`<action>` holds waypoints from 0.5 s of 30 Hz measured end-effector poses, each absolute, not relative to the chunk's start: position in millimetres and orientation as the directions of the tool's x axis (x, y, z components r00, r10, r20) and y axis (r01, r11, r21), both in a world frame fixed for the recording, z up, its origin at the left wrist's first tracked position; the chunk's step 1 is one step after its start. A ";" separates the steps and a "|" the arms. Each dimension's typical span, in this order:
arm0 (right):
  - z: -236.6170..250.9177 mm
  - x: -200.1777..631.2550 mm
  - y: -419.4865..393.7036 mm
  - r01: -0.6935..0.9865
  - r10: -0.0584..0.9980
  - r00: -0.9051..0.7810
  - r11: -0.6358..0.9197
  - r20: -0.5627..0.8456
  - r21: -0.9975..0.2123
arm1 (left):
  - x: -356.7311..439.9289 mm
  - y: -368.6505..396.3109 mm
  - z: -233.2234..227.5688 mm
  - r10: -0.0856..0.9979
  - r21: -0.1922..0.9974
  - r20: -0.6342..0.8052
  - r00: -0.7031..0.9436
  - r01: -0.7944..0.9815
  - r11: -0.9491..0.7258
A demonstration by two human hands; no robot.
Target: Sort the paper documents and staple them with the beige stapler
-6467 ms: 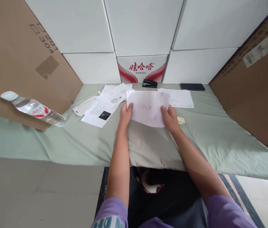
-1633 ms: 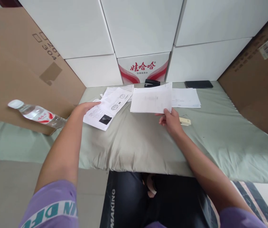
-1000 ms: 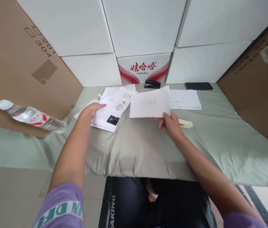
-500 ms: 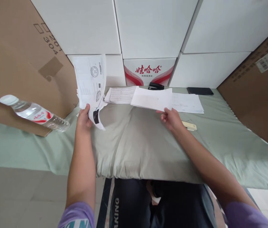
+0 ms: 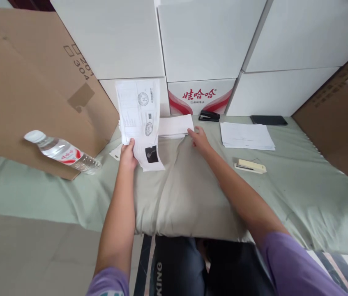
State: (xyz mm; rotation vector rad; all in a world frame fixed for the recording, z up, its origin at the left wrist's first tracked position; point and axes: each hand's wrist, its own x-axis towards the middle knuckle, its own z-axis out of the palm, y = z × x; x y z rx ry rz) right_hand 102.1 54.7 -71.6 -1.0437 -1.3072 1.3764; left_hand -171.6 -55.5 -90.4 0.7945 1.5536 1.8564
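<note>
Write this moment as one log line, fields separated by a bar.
left hand: holds printed sheets upright | right hand: open, fingertips on flat paper stack

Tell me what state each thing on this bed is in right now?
Left hand: gripping printed sheets, held upright.
Right hand: fingers open, resting on flat paper stack.
Water bottle: capped, lying tilted.
Black stapler: closed.
Phone: screen dark.

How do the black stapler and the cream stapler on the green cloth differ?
The black stapler sits at the back against the red-and-white box; the cream stapler lies nearer, out on the open green cloth. The black one is dark, the cream one pale. Both lie flat, untouched by either hand.
</note>
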 end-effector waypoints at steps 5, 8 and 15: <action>-46.4 132.6 -6.7 -0.109 0.856 -0.515 -0.001 0.055 -0.994 | -115.3 -56.7 -82.0 0.796 0.936 0.223 -0.564 -0.104 -0.336; -31.8 139.3 -23.1 -0.209 0.881 -0.451 0.054 0.145 -0.977 | -80.8 -64.8 -82.0 0.834 0.937 0.277 -0.478 -0.059 -0.345; -18.6 175.3 -16.5 -0.032 0.901 -0.155 0.405 0.405 -0.914 | -63.0 -72.5 -47.0 0.892 0.902 0.418 -0.172 -0.033 -0.430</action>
